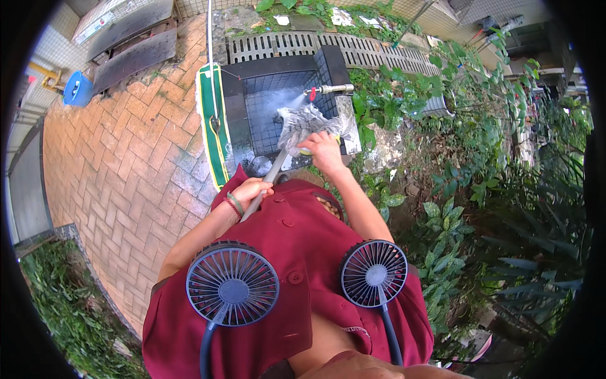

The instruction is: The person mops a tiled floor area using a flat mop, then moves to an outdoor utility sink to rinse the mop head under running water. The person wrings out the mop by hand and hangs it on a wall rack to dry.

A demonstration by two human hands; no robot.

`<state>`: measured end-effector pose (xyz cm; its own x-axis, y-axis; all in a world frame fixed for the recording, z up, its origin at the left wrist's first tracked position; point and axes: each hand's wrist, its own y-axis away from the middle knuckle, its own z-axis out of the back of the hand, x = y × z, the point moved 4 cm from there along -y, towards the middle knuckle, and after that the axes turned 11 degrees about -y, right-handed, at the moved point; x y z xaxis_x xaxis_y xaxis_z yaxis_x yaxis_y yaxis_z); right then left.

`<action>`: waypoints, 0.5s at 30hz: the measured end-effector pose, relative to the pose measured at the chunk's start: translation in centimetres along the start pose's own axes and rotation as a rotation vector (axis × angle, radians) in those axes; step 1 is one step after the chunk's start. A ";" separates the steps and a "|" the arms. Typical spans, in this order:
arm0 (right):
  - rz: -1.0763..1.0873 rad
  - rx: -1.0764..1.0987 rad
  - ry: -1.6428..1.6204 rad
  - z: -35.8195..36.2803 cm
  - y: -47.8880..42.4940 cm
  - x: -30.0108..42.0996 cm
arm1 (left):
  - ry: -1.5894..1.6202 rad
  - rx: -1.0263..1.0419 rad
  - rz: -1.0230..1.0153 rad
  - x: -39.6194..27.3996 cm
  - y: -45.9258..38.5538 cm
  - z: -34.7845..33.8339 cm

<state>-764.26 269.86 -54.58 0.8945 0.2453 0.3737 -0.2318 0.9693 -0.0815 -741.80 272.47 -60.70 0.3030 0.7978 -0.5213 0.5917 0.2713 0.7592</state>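
Note:
My left hand [253,190] is closed around the pale handle [271,176] of a mop. At the far end of that handle, the grey string mop head [307,124] hangs over a dark tiled basin [265,121]. My right hand [322,149] grips the mop head at its near right side, by a yellow part mostly covered by the fingers. Water sprays from a metal tap [331,89] with a red lever onto or close beside the strands. How far the strands reach into the basin is hidden.
A green flat mop [215,128] with a white pole leans along the basin's left side. Slotted drain covers [293,45] run behind it. Orange paving [137,147] spreads left, with a blue bucket [77,89] by the wall. Leafy plants [442,218] crowd the right.

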 end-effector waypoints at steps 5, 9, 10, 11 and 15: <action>0.026 0.047 -0.046 -4.1 -1.4 -0.6 | 0.234 0.127 0.006 -0.2 -2.0 1.1; -0.038 0.106 -0.125 -5.6 -3.2 -2.4 | 0.216 0.007 0.039 -2.0 -1.9 0.8; -0.053 0.118 -0.148 -5.5 -3.7 -2.8 | 0.213 0.003 0.041 -2.0 -2.2 0.8; -0.089 0.158 -0.184 -5.3 -4.2 -3.6 | 0.210 0.000 0.045 -2.0 -2.7 0.8; -0.104 0.168 -0.226 -2.8 -5.8 -6.1 | 0.134 -0.050 0.070 -3.6 -3.1 0.0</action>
<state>-767.28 262.77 -58.91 0.8135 0.1175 0.5696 -0.2203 0.9686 0.1149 -744.75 268.78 -61.22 0.2373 0.8795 -0.4125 0.5339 0.2367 0.8118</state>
